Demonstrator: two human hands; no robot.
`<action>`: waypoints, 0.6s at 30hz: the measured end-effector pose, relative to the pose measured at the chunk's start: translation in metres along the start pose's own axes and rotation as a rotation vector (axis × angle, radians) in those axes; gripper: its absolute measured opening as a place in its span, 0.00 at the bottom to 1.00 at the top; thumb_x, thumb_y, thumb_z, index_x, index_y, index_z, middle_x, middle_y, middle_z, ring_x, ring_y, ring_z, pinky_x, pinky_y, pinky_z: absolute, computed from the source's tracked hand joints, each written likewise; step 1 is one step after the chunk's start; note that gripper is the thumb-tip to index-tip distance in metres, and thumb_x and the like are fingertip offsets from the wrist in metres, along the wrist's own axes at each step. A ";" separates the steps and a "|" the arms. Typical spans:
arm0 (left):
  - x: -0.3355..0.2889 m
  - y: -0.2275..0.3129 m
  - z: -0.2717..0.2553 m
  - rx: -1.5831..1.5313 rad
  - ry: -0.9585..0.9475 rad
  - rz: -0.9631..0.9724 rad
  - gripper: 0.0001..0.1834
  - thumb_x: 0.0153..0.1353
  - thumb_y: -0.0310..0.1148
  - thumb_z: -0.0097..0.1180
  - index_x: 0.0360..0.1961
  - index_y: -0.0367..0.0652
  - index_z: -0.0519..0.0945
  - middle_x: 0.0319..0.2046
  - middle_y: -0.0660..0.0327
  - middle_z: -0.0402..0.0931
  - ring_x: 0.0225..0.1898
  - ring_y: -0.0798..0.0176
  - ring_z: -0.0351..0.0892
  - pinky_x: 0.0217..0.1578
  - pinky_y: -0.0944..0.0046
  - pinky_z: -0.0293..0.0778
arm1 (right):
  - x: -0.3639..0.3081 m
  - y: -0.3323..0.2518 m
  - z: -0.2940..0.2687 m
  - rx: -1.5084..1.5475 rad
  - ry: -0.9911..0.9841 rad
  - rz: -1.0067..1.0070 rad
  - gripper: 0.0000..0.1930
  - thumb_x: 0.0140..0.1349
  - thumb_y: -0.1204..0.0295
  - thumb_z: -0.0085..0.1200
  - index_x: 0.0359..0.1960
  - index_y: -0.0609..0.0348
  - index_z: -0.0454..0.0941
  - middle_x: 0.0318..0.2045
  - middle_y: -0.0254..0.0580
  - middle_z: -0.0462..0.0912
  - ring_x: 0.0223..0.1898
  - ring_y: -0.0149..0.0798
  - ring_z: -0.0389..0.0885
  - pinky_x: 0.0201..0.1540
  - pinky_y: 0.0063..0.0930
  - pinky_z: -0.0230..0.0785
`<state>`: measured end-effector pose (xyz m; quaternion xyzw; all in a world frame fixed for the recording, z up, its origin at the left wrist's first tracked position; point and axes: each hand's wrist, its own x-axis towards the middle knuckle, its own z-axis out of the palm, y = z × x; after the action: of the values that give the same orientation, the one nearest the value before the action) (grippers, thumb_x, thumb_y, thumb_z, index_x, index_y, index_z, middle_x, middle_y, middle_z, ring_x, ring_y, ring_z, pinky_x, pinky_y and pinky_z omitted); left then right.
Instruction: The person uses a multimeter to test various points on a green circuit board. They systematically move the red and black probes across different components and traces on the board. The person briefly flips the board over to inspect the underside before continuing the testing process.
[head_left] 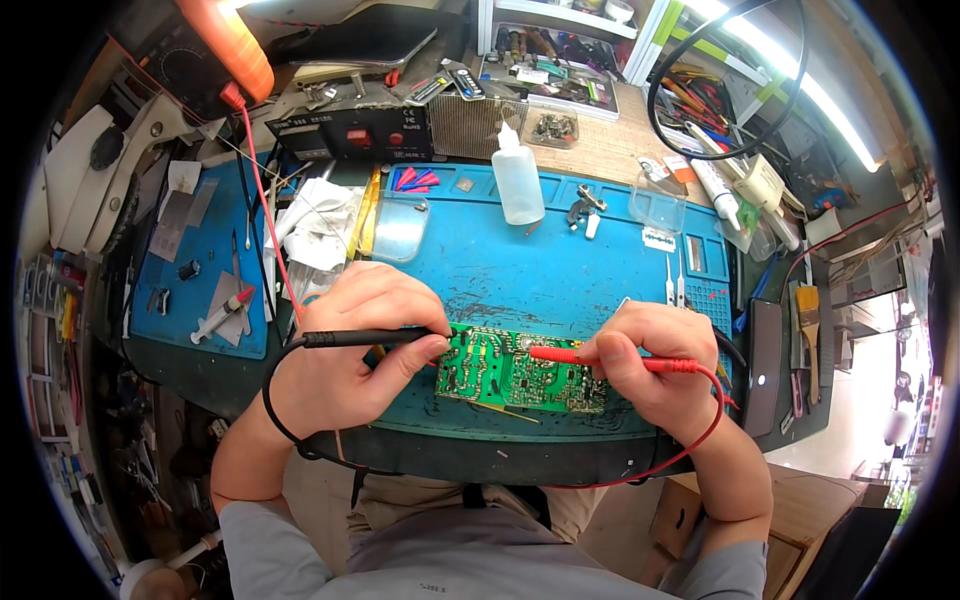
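A green circuit board, with solder joints and small parts on its upper face, is in front of me above the blue mat's near edge. My left hand is closed round a black test probe, its thumb and fingertips at the board's left end. That probe's tip is hidden or too small to make out. Between thumb and fingers, my right hand grips a red test probe, which points left across the board's upper middle. Whether its tip touches the board I cannot tell. The right fingers are at the board's right end.
Beyond the board on the blue mat stands a clear squeeze bottle. A syringe and a tissue are to the left. Tweezers lie at right. The red lead and black lead loop near my forearms.
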<state>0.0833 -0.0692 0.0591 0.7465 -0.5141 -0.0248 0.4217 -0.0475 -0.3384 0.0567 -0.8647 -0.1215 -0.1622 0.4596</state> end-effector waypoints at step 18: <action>0.003 0.003 0.000 -0.012 0.023 0.000 0.05 0.58 0.24 0.68 0.34 0.41 0.83 0.34 0.60 0.83 0.39 0.54 0.82 0.48 0.58 0.73 | 0.000 0.000 -0.001 -0.003 -0.008 0.048 0.10 0.67 0.74 0.58 0.27 0.62 0.84 0.21 0.40 0.84 0.20 0.31 0.81 0.24 0.23 0.71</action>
<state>0.0822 -0.0716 0.0623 0.7443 -0.5088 -0.0192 0.4321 -0.0476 -0.3389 0.0573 -0.8687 -0.1024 -0.1478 0.4616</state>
